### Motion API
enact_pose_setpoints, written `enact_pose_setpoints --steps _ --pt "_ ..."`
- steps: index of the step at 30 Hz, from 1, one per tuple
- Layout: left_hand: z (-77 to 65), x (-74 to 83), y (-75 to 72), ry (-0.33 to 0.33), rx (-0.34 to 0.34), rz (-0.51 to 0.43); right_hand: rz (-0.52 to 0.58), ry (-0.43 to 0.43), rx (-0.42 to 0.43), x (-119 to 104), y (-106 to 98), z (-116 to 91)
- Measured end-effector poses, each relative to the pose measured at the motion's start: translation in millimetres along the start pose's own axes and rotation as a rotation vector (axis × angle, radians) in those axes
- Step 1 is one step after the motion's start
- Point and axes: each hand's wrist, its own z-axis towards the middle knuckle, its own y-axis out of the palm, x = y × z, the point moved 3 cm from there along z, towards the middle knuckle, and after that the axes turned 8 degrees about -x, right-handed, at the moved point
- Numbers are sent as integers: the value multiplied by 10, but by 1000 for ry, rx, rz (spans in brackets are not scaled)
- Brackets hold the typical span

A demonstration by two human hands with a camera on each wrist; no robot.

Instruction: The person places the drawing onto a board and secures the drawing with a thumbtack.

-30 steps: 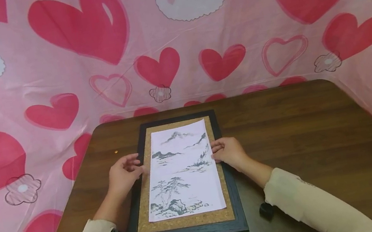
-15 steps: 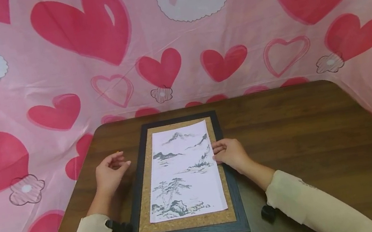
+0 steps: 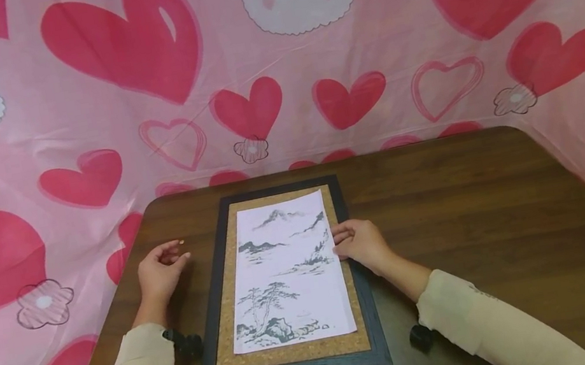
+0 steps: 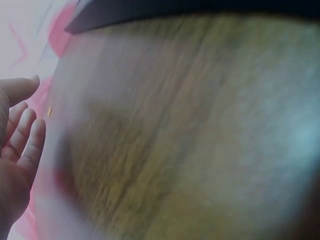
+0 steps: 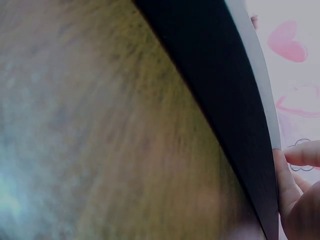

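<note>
Main risk is skew: paper lies on the board, left of centre on the tabletop, its top edge aslant to the board's. Nothing visible fastens it; only the right hand holds it, thumb and fingers pinching the side toward the tabletop's right edge. A tug or twist there would likely swing the unheld side.

Second risk: orange bit, too small to identify, between board and the tabletop's left edge, toward the far left corner. Left hand has its fingertips right by it; a clumsy touch could send it toward that edge.

Third: wrist device on the left, close beside the board; a low inward sweep could jolt everything.

Pose: left hand empty, apart from the board, fingers loosely bent, thumb spread, tips toward the tabletop's far edge. Right forearm slants leftward from the near side, hand across the board's right border
</note>
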Motion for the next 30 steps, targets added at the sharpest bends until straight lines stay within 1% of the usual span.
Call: enact_pose_setpoints --steps 2,5,9,15,24,28,30 --pt "24 -29 -9 11 10 36 -3 6 0 3 2 2" --pt "61 -61 -14 16 3 98 -6 5 -4 7 0 2" --pt "127 -88 -12 28 -36 161 1 -3 -10 11 -10 8" --pt "225 -97 -38 59 -92 230 1 -9 -25 11 -4 28" --pt "362 -84 4 120 -171 335 -3 -8 -32 19 -21 19" --pt "406 -71 3 128 -172 361 -12 -3 -34 13 -14 20" --pt "422 -73 3 115 -164 364 -15 0 -32 10 -11 19"
